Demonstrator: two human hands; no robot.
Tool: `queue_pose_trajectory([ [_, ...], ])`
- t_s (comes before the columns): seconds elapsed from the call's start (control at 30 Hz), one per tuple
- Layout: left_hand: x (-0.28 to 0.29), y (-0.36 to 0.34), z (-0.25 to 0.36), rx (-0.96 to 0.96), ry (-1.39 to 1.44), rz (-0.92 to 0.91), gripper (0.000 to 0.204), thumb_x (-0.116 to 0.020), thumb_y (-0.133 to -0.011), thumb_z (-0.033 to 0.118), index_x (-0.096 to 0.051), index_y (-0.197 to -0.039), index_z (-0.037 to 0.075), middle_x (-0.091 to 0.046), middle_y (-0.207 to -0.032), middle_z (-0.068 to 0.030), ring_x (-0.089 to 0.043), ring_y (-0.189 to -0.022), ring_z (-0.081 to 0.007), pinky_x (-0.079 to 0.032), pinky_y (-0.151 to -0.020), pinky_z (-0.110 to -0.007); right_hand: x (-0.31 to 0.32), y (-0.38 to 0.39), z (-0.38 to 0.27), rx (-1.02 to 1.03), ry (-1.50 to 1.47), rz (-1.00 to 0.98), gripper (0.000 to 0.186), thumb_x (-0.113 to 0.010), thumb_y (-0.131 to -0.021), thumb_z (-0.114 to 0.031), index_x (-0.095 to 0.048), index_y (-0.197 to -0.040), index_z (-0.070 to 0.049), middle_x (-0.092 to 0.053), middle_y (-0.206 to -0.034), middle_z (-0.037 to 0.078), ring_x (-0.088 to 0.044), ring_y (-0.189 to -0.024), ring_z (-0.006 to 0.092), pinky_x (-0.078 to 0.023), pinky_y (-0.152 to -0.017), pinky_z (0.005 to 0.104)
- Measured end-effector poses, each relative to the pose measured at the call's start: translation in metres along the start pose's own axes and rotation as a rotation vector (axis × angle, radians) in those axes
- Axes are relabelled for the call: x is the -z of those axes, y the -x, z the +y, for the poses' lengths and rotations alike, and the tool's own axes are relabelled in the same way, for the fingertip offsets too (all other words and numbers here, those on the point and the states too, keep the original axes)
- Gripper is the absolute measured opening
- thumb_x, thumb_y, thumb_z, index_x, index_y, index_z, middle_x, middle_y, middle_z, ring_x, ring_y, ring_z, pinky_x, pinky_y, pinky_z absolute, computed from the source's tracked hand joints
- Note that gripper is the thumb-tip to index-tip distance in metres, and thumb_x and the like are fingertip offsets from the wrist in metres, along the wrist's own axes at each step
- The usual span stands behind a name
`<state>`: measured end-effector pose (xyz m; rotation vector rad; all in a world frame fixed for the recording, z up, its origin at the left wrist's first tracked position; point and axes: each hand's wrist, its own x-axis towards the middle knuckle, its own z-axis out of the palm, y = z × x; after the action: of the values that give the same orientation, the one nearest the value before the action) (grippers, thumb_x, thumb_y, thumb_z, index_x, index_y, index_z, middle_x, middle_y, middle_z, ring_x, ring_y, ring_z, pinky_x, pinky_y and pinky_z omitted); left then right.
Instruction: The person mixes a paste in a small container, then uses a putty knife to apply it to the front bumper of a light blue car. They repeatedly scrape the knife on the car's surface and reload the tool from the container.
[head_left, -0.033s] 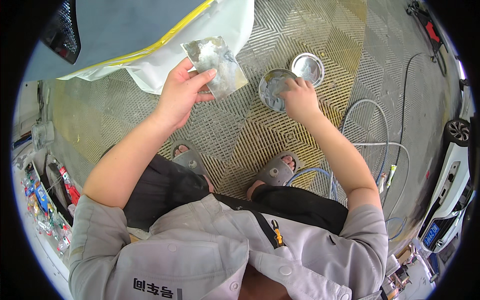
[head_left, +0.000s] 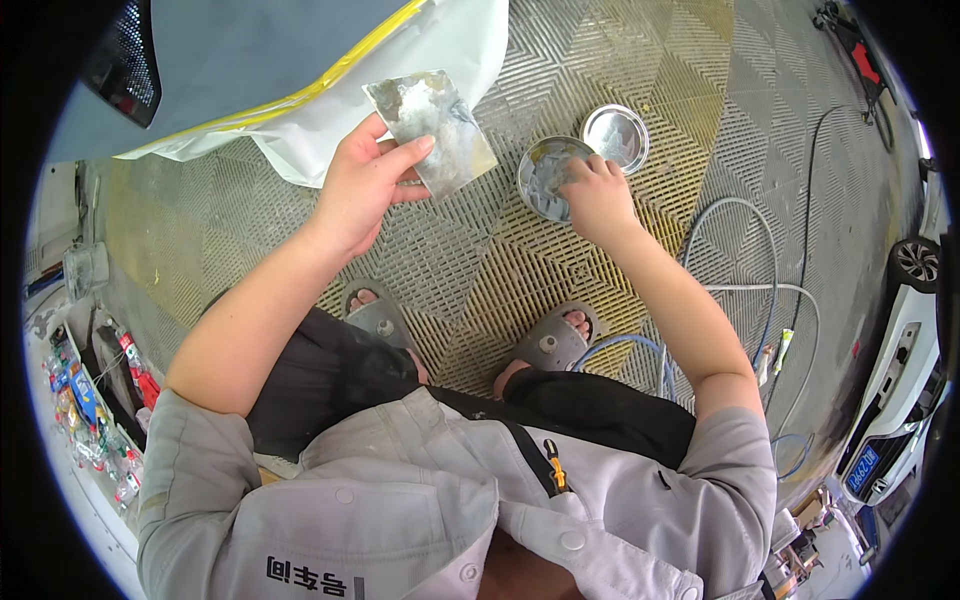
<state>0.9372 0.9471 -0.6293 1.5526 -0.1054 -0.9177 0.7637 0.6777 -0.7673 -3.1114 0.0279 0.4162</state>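
Note:
My left hand [head_left: 365, 180] is closed on one edge of a flat square plate [head_left: 440, 135], thumb on top. Grey and whitish smears cover much of the plate. On the floor to the right stands a round open tin [head_left: 530, 196] with thick grey paste [head_left: 541, 180] inside. Over its right side is my right hand [head_left: 601, 198], its fingers pinched together and pointing down into the tin. What those fingers hold, if anything, is hidden. Touching the tin's far right side lies a round metal lid [head_left: 615, 138].
A grey car panel [head_left: 250, 60] edged with yellow tape and white masking sheet [head_left: 300, 160] is at the far left. Hoses [head_left: 770, 250] loop across the grated floor [head_left: 420, 270] on the right. A white car [head_left: 895, 390] stands at the right edge; bottles [head_left: 100, 430] lie at left.

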Motion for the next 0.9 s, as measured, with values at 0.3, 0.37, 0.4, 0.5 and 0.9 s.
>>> queue_pose_trajectory([
  [0.3, 0.0, 0.001, 0.001, -0.004, 0.003, -0.009, 0.032, -0.067, -0.105, 0.017, -0.062, -0.135, 0.008, -0.074, -0.121, -0.0078, -0.072, -0.11, -0.018, -0.061, -0.091, -0.04, -0.024, -0.016, -0.008, 0.062, 0.134, -0.125, 0.018, -0.079, -0.08, -0.018, -0.085, -0.097, -0.014, -0.065, -0.124, 0.005, -0.056, -0.126, 0.0295, -0.044, -0.107, 0.0422],
  [0.37, 0.001, 0.002, 0.001, -0.006, -0.005, -0.004, 0.032, -0.067, -0.105, 0.016, -0.062, -0.135, 0.007, -0.074, -0.121, -0.0078, -0.072, -0.11, -0.0182, -0.062, -0.091, -0.041, -0.023, -0.015, -0.009, 0.082, 0.164, -0.135, 0.018, -0.078, -0.081, -0.018, -0.085, -0.098, -0.014, -0.065, -0.125, 0.005, -0.056, -0.127, 0.0293, -0.044, -0.108, 0.042],
  [0.4, 0.002, 0.002, 0.001, -0.003, -0.005, 0.0, 0.031, -0.067, -0.105, 0.016, -0.062, -0.135, 0.007, -0.074, -0.121, -0.0079, -0.072, -0.109, -0.0184, -0.062, -0.091, -0.041, -0.021, -0.014, -0.009, 0.07, 0.159, -0.131, 0.018, -0.078, -0.081, -0.017, -0.085, -0.097, -0.015, -0.065, -0.127, 0.005, -0.055, -0.128, 0.0292, -0.043, -0.109, 0.0421],
  [0.5, 0.002, 0.003, 0.001, -0.005, -0.004, 0.006, 0.031, -0.067, -0.105, 0.015, -0.062, -0.135, 0.007, -0.075, -0.121, -0.0082, -0.073, -0.109, -0.019, -0.063, -0.09, -0.041, -0.015, -0.009, -0.004, 0.038, 0.147, -0.108, 0.018, -0.077, -0.08, -0.016, -0.085, -0.096, -0.018, -0.063, -0.131, 0.005, -0.054, -0.131, 0.029, -0.043, -0.113, 0.0423],
  [0.9, 0.003, 0.003, 0.001, -0.005, -0.027, 0.001, 0.031, -0.067, -0.105, 0.015, -0.062, -0.134, 0.006, -0.075, -0.12, -0.0093, -0.073, -0.109, -0.0195, -0.063, -0.089, -0.04, 0.03, 0.012, 0.041, -0.112, -0.61, 0.298, 0.04, -0.081, -0.084, -0.017, -0.08, -0.124, -0.017, -0.066, -0.134, 0.004, -0.064, -0.116, 0.0257, -0.052, -0.105, 0.0409],
])
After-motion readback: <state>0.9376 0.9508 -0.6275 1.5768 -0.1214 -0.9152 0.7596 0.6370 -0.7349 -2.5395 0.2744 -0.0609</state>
